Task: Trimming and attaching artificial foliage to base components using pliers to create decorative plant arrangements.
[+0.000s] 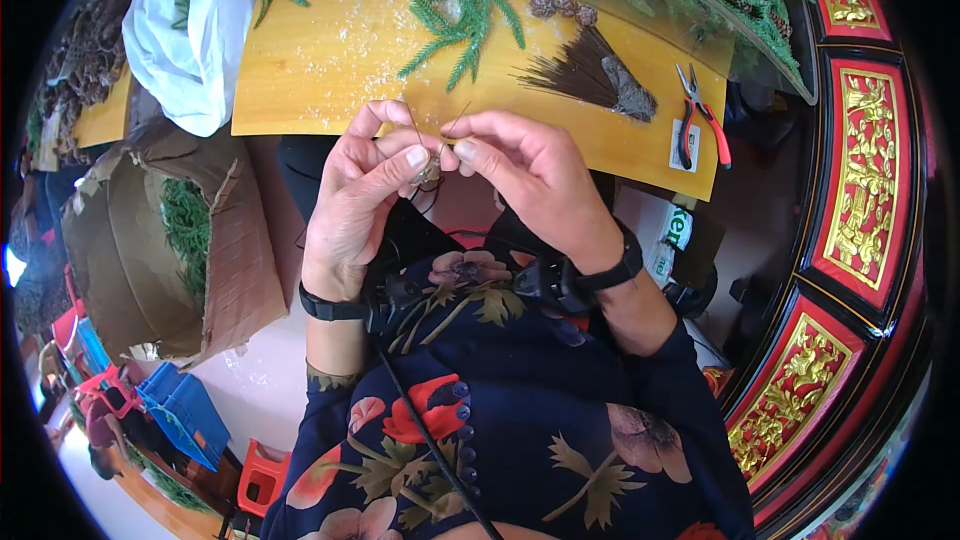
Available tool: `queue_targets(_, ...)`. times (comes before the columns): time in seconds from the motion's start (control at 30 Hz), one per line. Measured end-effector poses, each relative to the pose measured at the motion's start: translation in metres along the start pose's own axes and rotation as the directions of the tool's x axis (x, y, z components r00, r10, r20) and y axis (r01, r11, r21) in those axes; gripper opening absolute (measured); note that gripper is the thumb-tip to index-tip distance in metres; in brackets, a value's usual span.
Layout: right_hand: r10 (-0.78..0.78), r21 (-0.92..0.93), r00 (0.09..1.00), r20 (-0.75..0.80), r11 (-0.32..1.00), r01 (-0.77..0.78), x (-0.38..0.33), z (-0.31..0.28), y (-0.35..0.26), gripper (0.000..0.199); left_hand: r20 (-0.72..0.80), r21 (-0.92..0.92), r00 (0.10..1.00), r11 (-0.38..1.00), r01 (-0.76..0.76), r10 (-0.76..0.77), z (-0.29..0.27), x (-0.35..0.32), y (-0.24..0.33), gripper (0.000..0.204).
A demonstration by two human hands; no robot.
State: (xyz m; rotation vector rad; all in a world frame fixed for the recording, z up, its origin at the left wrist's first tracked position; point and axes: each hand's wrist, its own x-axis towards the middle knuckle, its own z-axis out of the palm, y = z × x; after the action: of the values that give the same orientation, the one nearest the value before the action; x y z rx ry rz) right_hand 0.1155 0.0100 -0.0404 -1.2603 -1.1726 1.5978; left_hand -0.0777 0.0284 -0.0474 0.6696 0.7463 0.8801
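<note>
Fingers (400, 169) of left hand (360, 180) and right hand (540, 175) are pinching brown wire (413, 125) at a small cone-like piece (428, 175) between them, any loose pinch or overtwisting probably risking slippage or snapping.

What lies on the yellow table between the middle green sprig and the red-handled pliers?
In the head view, a bundle of thin brown strands lies between the sprig and the pliers.

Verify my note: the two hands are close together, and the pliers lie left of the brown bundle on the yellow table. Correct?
No: the head view shows the pliers lying right of the brown bundle on the yellow table. The left hand and right hand are close together.
</note>
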Motion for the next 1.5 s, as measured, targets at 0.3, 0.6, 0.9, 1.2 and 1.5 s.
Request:
queue_targets(0.3,0.0,0.208,0.99,0.14,0.978,-0.029,0.017,-0.007,-0.009,0.014,-0.066,0.083,0.998,0.997,-0.011,0.016,0.02,0.002,0.001,0.03)
queue_targets(0.6,-0.047,0.316,0.999,0.023,0.948,0.037,0.009,-0.022,-0.007,0.011,0.016,0.228,0.988,0.963,0.145,-0.152,0.042,0.016,0.003,0.016)
queue_targets(0.9,-0.198,0.151,0.958,-0.207,0.961,0.231,-0.003,-0.027,-0.012,0.006,-0.091,0.151,0.988,0.979,0.139,-0.126,0.071,0.018,-0.003,0.014)
queue_targets(1.2,-0.529,-0.489,0.817,-0.23,0.789,0.373,-0.027,-0.028,-0.023,0.001,-0.148,0.165,0.984,0.978,0.124,-0.1,0.082,0.011,-0.01,0.011)
queue_targets(1.5,-0.712,-0.773,0.697,-0.082,0.487,0.406,-0.045,-0.032,-0.029,0.011,-0.14,0.155,0.977,0.971,0.181,-0.159,0.094,0.002,-0.011,0.011)
